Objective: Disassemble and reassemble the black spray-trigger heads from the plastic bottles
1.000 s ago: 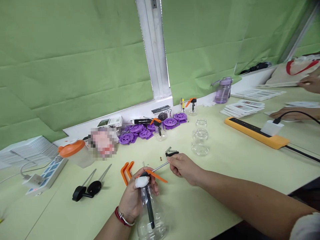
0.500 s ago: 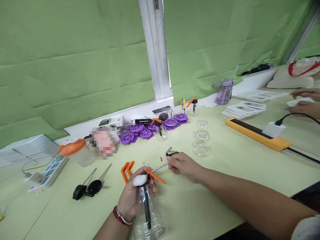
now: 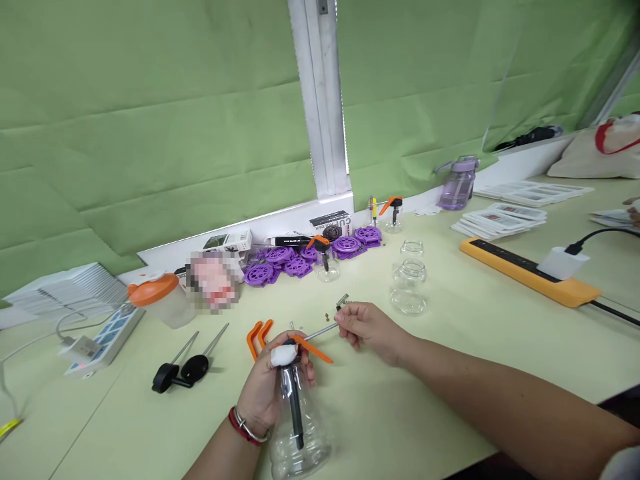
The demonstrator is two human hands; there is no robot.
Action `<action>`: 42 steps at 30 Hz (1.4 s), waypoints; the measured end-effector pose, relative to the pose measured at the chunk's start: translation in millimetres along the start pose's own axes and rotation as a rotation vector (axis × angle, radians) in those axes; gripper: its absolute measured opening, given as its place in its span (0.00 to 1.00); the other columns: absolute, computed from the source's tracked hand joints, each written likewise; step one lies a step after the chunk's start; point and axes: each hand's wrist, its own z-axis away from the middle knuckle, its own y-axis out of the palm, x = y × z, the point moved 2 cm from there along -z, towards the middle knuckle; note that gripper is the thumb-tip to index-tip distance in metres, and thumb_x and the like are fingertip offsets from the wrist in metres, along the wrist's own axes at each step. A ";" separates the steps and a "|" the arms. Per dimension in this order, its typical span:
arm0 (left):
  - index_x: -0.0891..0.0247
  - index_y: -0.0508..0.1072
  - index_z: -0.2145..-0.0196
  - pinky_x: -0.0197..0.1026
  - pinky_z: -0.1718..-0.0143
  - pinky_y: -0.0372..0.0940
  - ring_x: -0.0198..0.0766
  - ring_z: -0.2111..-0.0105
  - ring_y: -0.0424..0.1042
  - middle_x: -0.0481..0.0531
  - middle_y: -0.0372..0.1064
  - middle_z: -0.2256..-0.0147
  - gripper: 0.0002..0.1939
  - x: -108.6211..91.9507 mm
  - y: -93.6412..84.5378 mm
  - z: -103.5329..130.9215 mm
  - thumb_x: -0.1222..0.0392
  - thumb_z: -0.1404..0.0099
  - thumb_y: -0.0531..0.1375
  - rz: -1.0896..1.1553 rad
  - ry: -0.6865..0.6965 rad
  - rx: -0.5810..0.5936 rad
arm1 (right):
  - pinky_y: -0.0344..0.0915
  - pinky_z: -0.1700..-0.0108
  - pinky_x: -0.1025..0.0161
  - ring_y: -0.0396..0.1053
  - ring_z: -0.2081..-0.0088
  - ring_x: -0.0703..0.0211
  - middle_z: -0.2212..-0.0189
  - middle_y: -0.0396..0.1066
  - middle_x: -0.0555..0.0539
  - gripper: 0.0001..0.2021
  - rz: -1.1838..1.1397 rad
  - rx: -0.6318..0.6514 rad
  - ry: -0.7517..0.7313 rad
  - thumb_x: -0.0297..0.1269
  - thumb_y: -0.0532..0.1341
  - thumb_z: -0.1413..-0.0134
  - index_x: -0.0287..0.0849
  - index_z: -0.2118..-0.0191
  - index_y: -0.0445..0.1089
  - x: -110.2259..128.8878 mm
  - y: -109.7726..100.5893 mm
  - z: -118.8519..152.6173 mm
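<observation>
While my left hand (image 3: 261, 392) grips the clear bottle (image 3: 316, 427) by its black top (image 3: 289, 342) over the table (image 3: 150, 440), my right hand (image 3: 367, 330) pinches the metal rod (image 3: 321, 331); the orange lever (image 3: 317, 351) looks fitted, but two bottles (image 3: 407, 301) beyond lack tops.

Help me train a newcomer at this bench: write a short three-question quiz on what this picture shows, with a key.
1. Multiple choice: what does the left hand hold?
A) the purple water bottle
B) the clear conical bottle
C) the orange-lidded cup

2. True or false: the fingers of the right hand hold the silver rod.

3. Fill in the number: on the table, just beyond the left hand, lie ____ loose orange levers, not counting the one at the head of the held bottle.

Key: 1. B; 2. True; 3. two.
</observation>
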 end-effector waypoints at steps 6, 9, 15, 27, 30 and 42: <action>0.64 0.70 0.64 0.42 0.75 0.65 0.40 0.78 0.70 0.51 0.68 0.76 0.09 0.6 -0.7 -1.4 0.64 0.44 0.57 0.022 -0.015 0.011 | 0.62 0.73 0.67 0.61 0.78 0.69 0.77 0.66 0.53 0.14 -0.030 0.006 -0.071 0.42 0.67 0.58 0.39 0.69 0.66 2.9 0.6 0.6; 0.64 0.70 0.64 0.42 0.75 0.66 0.40 0.78 0.70 0.51 0.68 0.76 0.09 1.1 -0.7 -2.4 0.64 0.45 0.57 0.029 -0.017 0.008 | 0.64 0.72 0.64 0.63 0.77 0.67 0.75 0.67 0.51 0.13 -0.070 0.030 -0.067 0.41 0.65 0.56 0.39 0.68 0.66 1.0 -0.1 -0.7; 0.64 0.70 0.64 0.42 0.76 0.65 0.40 0.78 0.69 0.51 0.67 0.76 0.09 0.1 0.8 -1.1 0.64 0.45 0.56 0.063 -0.032 -0.010 | 0.63 0.69 0.63 0.63 0.76 0.65 0.79 0.65 0.52 0.03 0.185 -0.045 -0.243 0.33 0.61 0.53 0.40 0.73 0.68 6.3 -1.0 0.2; 0.68 0.71 0.65 0.41 0.76 0.65 0.40 0.78 0.68 0.52 0.67 0.76 0.10 -23.0 -7.5 2.6 0.61 0.44 0.56 0.176 0.061 -0.075 | 0.59 0.65 0.64 0.66 0.69 0.61 0.73 0.70 0.49 0.06 0.964 -0.047 -0.327 0.30 0.56 0.48 0.41 0.73 0.69 1.9 2.2 -11.0; 0.67 0.71 0.65 0.41 0.75 0.65 0.39 0.77 0.68 0.52 0.66 0.76 0.10 -26.1 -10.8 3.0 0.61 0.44 0.56 0.222 0.099 -0.073 | 0.57 0.66 0.64 0.66 0.67 0.59 0.71 0.69 0.45 0.09 1.277 0.054 -0.357 0.26 0.56 0.48 0.38 0.76 0.69 -0.5 10.3 -20.0; 0.67 0.72 0.66 0.42 0.74 0.66 0.40 0.76 0.69 0.53 0.67 0.75 0.10 -27.2 -13.2 3.1 0.59 0.43 0.56 0.242 0.124 -0.102 | 0.59 0.63 0.61 0.66 0.61 0.53 0.65 0.70 0.44 0.06 1.389 -0.080 -0.314 0.31 0.56 0.46 0.41 0.65 0.70 7.9 7.6 -28.8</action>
